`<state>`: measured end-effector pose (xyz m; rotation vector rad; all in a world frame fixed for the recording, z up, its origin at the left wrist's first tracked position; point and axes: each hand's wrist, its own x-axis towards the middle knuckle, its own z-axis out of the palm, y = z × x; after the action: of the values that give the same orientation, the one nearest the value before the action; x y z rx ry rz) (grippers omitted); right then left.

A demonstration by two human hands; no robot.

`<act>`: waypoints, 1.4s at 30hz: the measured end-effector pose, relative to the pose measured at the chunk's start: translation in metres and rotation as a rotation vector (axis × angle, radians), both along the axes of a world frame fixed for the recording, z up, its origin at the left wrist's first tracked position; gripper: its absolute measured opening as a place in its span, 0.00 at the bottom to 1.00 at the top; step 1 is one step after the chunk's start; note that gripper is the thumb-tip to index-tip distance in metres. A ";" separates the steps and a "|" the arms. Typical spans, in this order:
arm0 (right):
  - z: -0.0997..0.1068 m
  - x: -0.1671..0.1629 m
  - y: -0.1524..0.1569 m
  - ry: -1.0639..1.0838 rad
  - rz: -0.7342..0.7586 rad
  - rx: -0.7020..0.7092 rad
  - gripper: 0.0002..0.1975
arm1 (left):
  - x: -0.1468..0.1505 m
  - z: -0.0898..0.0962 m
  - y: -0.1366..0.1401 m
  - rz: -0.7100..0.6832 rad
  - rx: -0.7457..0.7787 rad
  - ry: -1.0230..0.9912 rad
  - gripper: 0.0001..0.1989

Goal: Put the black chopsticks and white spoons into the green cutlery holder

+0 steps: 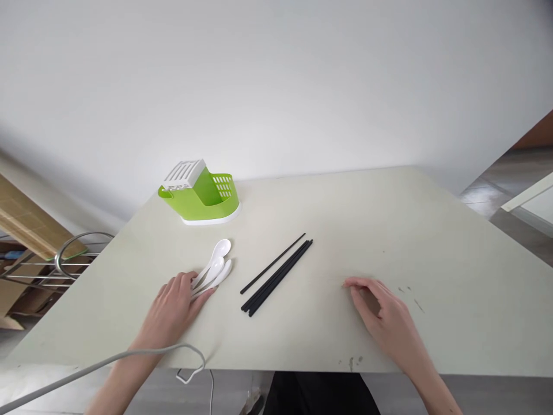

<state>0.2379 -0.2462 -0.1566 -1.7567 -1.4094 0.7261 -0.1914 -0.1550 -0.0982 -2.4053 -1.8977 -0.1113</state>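
Pale table [354, 219], before us. Green caddy [194, 204], white-topped, at the far left. Our left hand [170, 308], palm down, fingers closed round the handles of white spoons [216, 266]. Our right hand [386, 317], low over the right side, thumb and forefinger loosely curved, gap between, empty. Black chopsticks [280, 276], mid-table, slanting far-right. Those spoons, at left: long axes diagonal, bowls pointing away and rightward.

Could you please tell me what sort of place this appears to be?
Probably a room in a home, though I can't be certain: a plain table bears black chopsticks and a green caddy.
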 end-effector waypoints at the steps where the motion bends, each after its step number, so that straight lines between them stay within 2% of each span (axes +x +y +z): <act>1: 0.000 0.000 0.000 -0.003 0.001 -0.001 0.16 | 0.003 0.000 0.000 -0.003 -0.020 0.011 0.28; 4: -0.001 0.001 0.000 -0.007 0.003 0.000 0.17 | 0.014 0.002 0.000 -0.010 -0.059 0.096 0.22; 9: -0.002 0.000 0.000 0.003 0.013 0.028 0.19 | 0.027 0.011 0.001 -0.017 -0.139 0.289 0.19; 13: -0.004 0.002 0.002 0.004 0.022 0.050 0.19 | 0.033 0.018 -0.002 0.041 -0.155 0.214 0.19; 18: 0.005 -0.003 0.000 0.032 0.029 0.082 0.18 | 0.054 0.024 -0.019 0.051 -0.166 -0.020 0.20; 23: 0.035 -0.044 -0.012 0.249 0.109 0.125 0.18 | 0.104 0.027 -0.035 -0.089 -0.190 -0.347 0.20; 26: 0.051 -0.077 -0.010 0.477 0.147 0.103 0.23 | 0.143 0.030 -0.041 -0.157 -0.230 -0.414 0.19; 28: 0.060 -0.094 -0.004 0.633 0.189 0.039 0.27 | 0.169 0.034 -0.045 -0.211 -0.246 -0.368 0.15; 30: 0.065 -0.106 0.002 0.766 0.179 -0.001 0.26 | 0.194 0.037 -0.050 -0.258 -0.253 -0.226 0.10; 34: 0.067 -0.114 0.008 0.932 -0.029 0.045 0.24 | 0.230 0.042 -0.066 -0.247 -0.143 -0.028 0.19; 36: 0.066 -0.110 0.009 0.950 -0.041 0.076 0.26 | 0.237 0.044 -0.074 -0.284 -0.150 -0.029 0.21; 38: 0.066 -0.099 0.010 0.933 -0.018 0.080 0.30 | 0.234 0.048 -0.081 -0.395 -0.216 -0.086 0.20; 40: 0.065 -0.079 0.014 0.884 -0.020 0.062 0.32 | 0.222 0.051 -0.087 -0.519 -0.280 -0.189 0.21; 42: 0.061 -0.054 0.021 0.788 -0.010 0.055 0.32 | 0.203 0.052 -0.087 -0.574 -0.298 -0.295 0.25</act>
<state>0.1840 -0.2248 -0.0954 -1.2102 -0.8606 1.1901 0.0120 -0.2423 -0.0463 -3.2344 -1.3170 -0.2412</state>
